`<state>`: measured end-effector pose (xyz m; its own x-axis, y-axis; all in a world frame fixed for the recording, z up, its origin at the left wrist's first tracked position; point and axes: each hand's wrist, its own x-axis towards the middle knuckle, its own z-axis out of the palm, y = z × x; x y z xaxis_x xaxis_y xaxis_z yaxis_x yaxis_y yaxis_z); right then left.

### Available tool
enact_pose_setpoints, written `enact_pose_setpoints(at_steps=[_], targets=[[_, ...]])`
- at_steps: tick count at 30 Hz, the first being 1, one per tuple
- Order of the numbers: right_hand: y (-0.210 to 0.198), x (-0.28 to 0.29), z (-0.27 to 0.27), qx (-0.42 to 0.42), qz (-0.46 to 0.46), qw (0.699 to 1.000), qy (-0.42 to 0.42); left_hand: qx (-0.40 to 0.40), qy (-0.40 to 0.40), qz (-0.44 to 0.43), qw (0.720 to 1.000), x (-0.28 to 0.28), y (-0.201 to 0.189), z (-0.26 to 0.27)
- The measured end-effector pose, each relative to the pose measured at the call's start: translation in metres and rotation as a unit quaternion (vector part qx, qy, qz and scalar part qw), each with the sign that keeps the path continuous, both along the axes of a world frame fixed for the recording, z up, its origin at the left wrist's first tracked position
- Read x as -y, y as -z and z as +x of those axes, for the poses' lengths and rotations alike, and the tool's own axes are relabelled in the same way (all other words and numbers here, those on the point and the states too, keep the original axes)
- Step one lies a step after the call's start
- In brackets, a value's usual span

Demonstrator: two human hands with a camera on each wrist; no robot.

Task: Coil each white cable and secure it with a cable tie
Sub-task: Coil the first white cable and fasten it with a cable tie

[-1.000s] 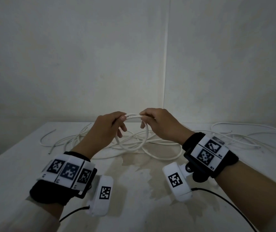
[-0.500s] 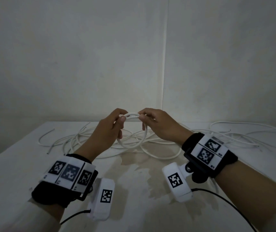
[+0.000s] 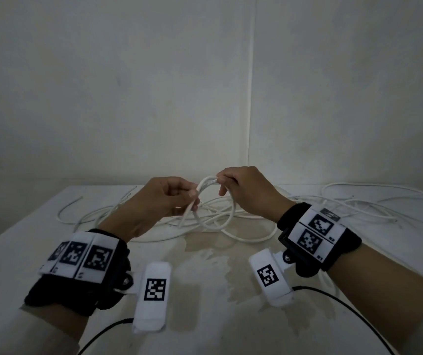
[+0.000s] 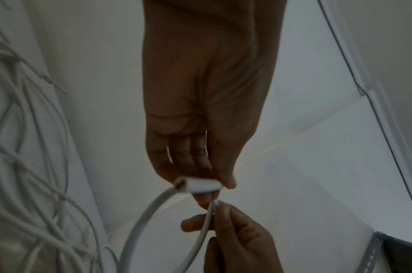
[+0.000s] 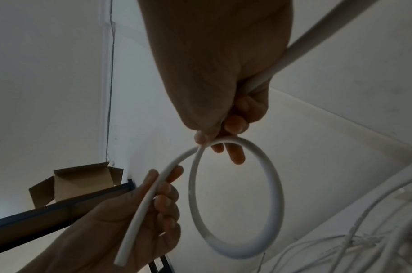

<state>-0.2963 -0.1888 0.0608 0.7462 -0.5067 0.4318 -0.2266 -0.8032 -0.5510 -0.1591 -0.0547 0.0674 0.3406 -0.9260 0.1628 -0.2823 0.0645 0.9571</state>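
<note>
A thick white cable (image 3: 231, 216) forms one round loop (image 5: 237, 199) above the white table (image 3: 25, 242). My right hand (image 3: 243, 190) pinches the loop's top, where the cable crosses itself; the rest of the cable runs back through that fist. My left hand (image 3: 164, 201) grips the cable's free end (image 5: 139, 212) just left of the loop, thumb and fingers curled round it. In the left wrist view the cut end (image 4: 195, 186) shows at my left fingertips. No cable tie is in sight.
A tangle of thinner white cables (image 3: 133, 219) lies across the back of the table, reaching to the right (image 3: 374, 206). A stained patch (image 3: 218, 254) marks the table's middle. An open cardboard box (image 5: 79, 181) stands beyond the table's dark edge.
My left hand has slid down and to the left along the cable's end. The right hand has lifted the loop's top slightly and moved right.
</note>
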Motion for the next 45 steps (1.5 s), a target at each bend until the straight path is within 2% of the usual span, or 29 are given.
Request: enact_pose_setpoints(at_steps=[3, 6, 8, 10, 13, 15, 18, 22, 25, 27, 29, 30, 32, 34, 35, 36, 37, 38, 39, 42, 45], targets=[[-0.003, -0.004, 0.002, 0.028, 0.002, 1.000, -0.005, 0.005, -0.013, -0.003, 1.000, 0.003, 0.003, -0.004], [-0.006, -0.005, 0.000, 0.050, 0.026, 0.998, -0.009, 0.009, -0.048, -0.051, 0.998, 0.007, 0.006, -0.007], [-0.007, -0.005, -0.002, 0.058, 0.046, 0.997, -0.014, 0.074, -0.076, -0.057, 0.993, 0.009, 0.006, -0.005], [-0.009, -0.005, -0.003, 0.067, 0.057, 0.996, -0.017, 0.132, -0.057, -0.023, 0.989, 0.009, 0.006, -0.006], [-0.013, -0.005, -0.005, 0.068, 0.070, 0.995, -0.020, 0.093, -0.045, -0.035, 0.994, 0.009, 0.009, -0.014], [-0.015, -0.007, -0.006, 0.062, 0.078, 0.995, -0.024, 0.138, -0.094, -0.066, 0.984, 0.012, 0.011, -0.016], [-0.014, -0.012, -0.006, 0.052, 0.102, 0.993, -0.034, 0.305, -0.167, -0.094, 0.933, 0.018, 0.016, -0.011], [-0.014, -0.019, -0.006, 0.038, 0.152, 0.986, -0.051, 0.496, -0.211, -0.127, 0.833, 0.022, 0.020, -0.006], [-0.012, -0.025, -0.002, 0.019, 0.173, 0.982, -0.069, 0.585, -0.239, -0.089, 0.770, 0.024, 0.017, -0.003], [-0.011, -0.028, 0.000, 0.009, 0.164, 0.984, -0.071, 0.599, -0.257, -0.055, 0.757, 0.023, 0.019, -0.001], [-0.011, -0.024, -0.001, 0.016, 0.149, 0.987, -0.061, 0.588, -0.261, -0.049, 0.764, 0.021, 0.022, 0.004], [-0.012, -0.021, -0.003, 0.019, 0.144, 0.988, -0.056, 0.569, -0.243, -0.066, 0.783, 0.020, 0.021, 0.005], [-0.012, -0.014, -0.006, 0.020, 0.138, 0.989, -0.049, 0.479, -0.161, -0.102, 0.857, 0.019, 0.015, 0.004], [-0.011, -0.010, -0.008, 0.021, 0.123, 0.991, -0.041, 0.319, -0.082, -0.059, 0.942, 0.016, 0.010, -0.001], [-0.011, -0.008, -0.008, 0.023, 0.116, 0.992, -0.038, 0.243, -0.050, -0.029, 0.968, 0.015, 0.009, -0.005], [-0.011, -0.007, -0.009, 0.023, 0.111, 0.993, -0.035, 0.192, -0.037, -0.021, 0.980, 0.014, 0.009, -0.007], [-0.012, -0.006, -0.009, 0.023, 0.106, 0.994, -0.033, 0.170, -0.036, -0.022, 0.985, 0.014, 0.008, -0.010], [-0.013, -0.005, -0.011, 0.021, 0.098, 0.994, -0.032, 0.182, -0.041, -0.027, 0.982, 0.013, 0.007, -0.011], [-0.014, -0.003, -0.011, 0.018, 0.089, 0.995, -0.031, 0.227, -0.049, -0.033, 0.972, 0.012, 0.007, -0.012], [-0.015, 0.001, -0.014, -0.010, 0.063, 0.997, -0.034, 0.396, -0.061, -0.018, 0.916, 0.010, 0.007, -0.009], [-0.016, 0.005, -0.016, -0.055, 0.026, 0.998, -0.035, 0.450, -0.027, 0.010, 0.892, 0.008, 0.010, -0.007]])
